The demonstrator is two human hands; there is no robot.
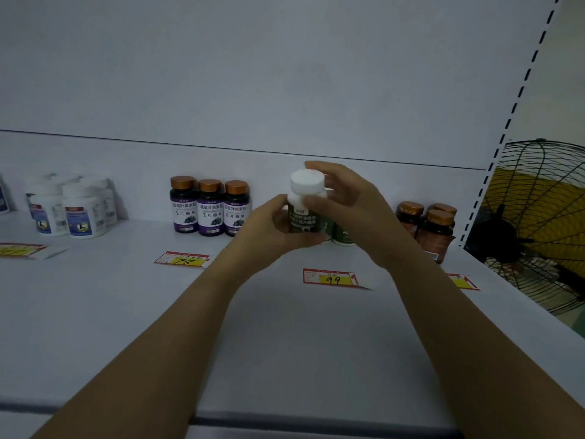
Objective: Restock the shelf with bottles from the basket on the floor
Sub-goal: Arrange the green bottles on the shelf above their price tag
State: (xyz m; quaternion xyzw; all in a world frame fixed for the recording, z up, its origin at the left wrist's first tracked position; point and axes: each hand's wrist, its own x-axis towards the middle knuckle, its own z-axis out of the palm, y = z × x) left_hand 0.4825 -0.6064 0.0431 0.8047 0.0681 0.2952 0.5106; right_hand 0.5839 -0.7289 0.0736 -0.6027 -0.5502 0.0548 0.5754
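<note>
A white-capped bottle with a dark green label is held upright above the white shelf, near its back. My left hand grips the bottle's lower body from the left. My right hand curls round its neck and cap from the right. Behind my hands, parts of similar green-labelled bottles stand on the shelf. The basket is out of view.
Three purple-labelled bottles with bronze caps stand left of my hands, and white bottles stand further left. Brown bottles stand at the right. Price tags lie on the shelf. A black wire fan sits beyond the shelf's right upright.
</note>
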